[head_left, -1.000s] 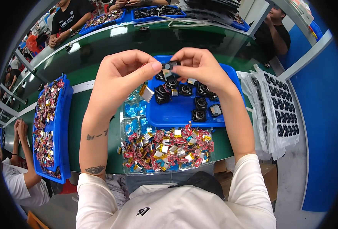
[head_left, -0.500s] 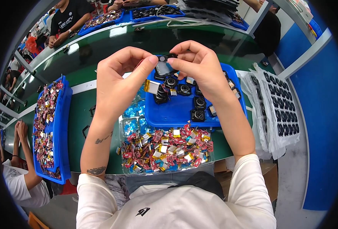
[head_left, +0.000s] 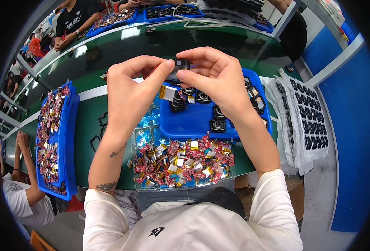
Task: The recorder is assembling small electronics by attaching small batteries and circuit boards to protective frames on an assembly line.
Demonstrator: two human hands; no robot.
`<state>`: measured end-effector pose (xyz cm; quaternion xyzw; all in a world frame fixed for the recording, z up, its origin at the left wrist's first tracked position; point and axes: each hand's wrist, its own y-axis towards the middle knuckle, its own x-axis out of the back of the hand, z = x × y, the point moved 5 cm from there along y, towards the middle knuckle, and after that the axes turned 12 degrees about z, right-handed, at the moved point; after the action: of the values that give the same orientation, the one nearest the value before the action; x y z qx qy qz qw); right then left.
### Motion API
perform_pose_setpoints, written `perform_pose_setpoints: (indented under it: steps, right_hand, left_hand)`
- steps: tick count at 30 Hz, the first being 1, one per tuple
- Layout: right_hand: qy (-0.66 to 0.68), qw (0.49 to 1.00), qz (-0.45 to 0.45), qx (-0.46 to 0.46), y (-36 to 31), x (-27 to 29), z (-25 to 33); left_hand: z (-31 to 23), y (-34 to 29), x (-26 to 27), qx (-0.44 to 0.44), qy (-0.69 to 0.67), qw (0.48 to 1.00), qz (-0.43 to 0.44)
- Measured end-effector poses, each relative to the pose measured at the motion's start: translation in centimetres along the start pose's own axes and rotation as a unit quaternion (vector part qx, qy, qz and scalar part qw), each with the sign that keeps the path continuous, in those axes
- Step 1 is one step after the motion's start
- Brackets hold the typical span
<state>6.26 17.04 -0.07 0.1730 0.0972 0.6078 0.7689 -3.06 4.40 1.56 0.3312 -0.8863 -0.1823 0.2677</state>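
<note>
Between both hands, above the far edge of a blue tray (head_left: 189,127), is a black watch housing (head_left: 180,66) with a greyish flat face. My left hand (head_left: 132,85) pinches its left side between thumb and fingers. On its right side, my right hand (head_left: 218,77) grips with the thumb in front and the fingers curled behind. Just below my left thumb hangs a small silver battery (head_left: 168,93) with yellow tape; whether it is joined to the housing cannot be made out. Several black watch bodies (head_left: 218,124) lie in the tray below.
Nearest me, a clear plastic tray (head_left: 183,188) holds a heap of red circuit boards with batteries. A long blue bin (head_left: 72,142) of similar parts stands left. Black frames (head_left: 95,143) lie on the green table. Stacked white trays (head_left: 308,113) stand right. Other people work around.
The watch housing has tilted and turned between my hands. My right hand has shifted left and slightly down, its thumb now lower on the housing. My left hand has barely moved.
</note>
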Motion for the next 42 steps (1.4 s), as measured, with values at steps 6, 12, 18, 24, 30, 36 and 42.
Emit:
perform_pose_setpoints:
  steps: [6, 12, 18, 24, 30, 36, 42]
  right_hand:
    - [-0.033, 0.999, -0.012, 0.008, -0.2, -0.3, 0.3]
    - [-0.049, 0.997, -0.047, 0.043, -0.3, -0.5, 0.4]
    - [-0.071, 0.993, -0.067, 0.064, -0.4, 0.1, 0.0]
    - [-0.001, 0.994, -0.096, 0.055, -0.1, 1.3, 0.4]
    - [-0.078, 0.99, -0.086, 0.077, 0.0, 1.3, 0.4]
    - [-0.019, 0.992, -0.105, 0.06, -0.1, 1.6, 0.8]
    - [0.053, 0.997, -0.045, 0.02, 0.0, 1.1, 0.3]
  left_hand:
    - [0.3, 0.0, 0.0, 0.0, 0.013, 1.0, 0.001]
    - [-0.2, -0.1, -0.3, -0.014, 0.027, 0.999, -0.009]
    - [-0.2, -0.5, -0.6, -0.008, 0.064, 0.998, -0.003]
    - [-3.8, -1.2, -1.0, -0.219, 0.362, 0.905, -0.027]
    - [-3.7, -1.2, -1.4, -0.249, 0.354, 0.902, -0.006]
    - [-3.5, -0.8, 0.1, -0.21, 0.291, 0.933, -0.012]
    - [-2.4, -0.5, 0.0, -0.221, 0.351, 0.908, -0.057]
